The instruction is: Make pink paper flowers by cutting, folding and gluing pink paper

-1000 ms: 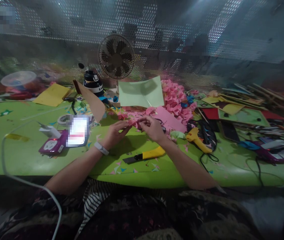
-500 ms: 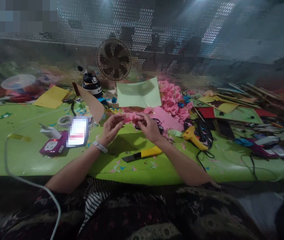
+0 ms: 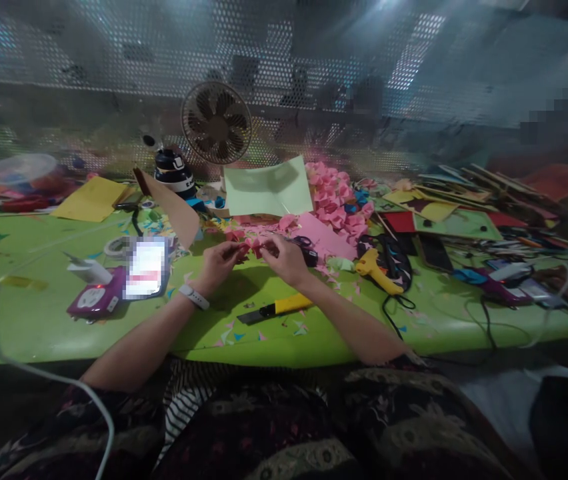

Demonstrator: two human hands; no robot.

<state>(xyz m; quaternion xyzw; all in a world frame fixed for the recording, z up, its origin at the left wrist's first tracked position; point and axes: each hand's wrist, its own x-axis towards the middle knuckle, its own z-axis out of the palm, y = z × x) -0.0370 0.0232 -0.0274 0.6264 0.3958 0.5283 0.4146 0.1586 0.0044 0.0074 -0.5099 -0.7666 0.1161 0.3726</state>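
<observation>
My left hand [image 3: 218,265] and my right hand [image 3: 285,259] meet over the green table, fingertips pinching opposite sides of a small pink paper flower [image 3: 254,247]. Its finer folds are blurred, and my fingers cover its edges. Just beyond lies a flat pink paper sheet [image 3: 325,235], beside a big heap of pink paper flowers [image 3: 338,193]. Black-handled scissors [image 3: 305,248] lie partly hidden behind my right hand. Nearer to me, a yellow utility knife [image 3: 284,307] rests between my forearms, its blade pointing left.
A lit phone [image 3: 147,270] leans by a purple power strip [image 3: 95,297] at left. To the right are a yellow glue gun [image 3: 378,272] with a black cord and another phone [image 3: 435,253]. A fan [image 3: 217,125] stands behind a pale green sheet [image 3: 269,190]. Paper scraps litter the table.
The view has shifted slightly, so the table's things appear further left. My fingers have closed into tighter pinches on the pink paper flower, and my hands sit a little lower.
</observation>
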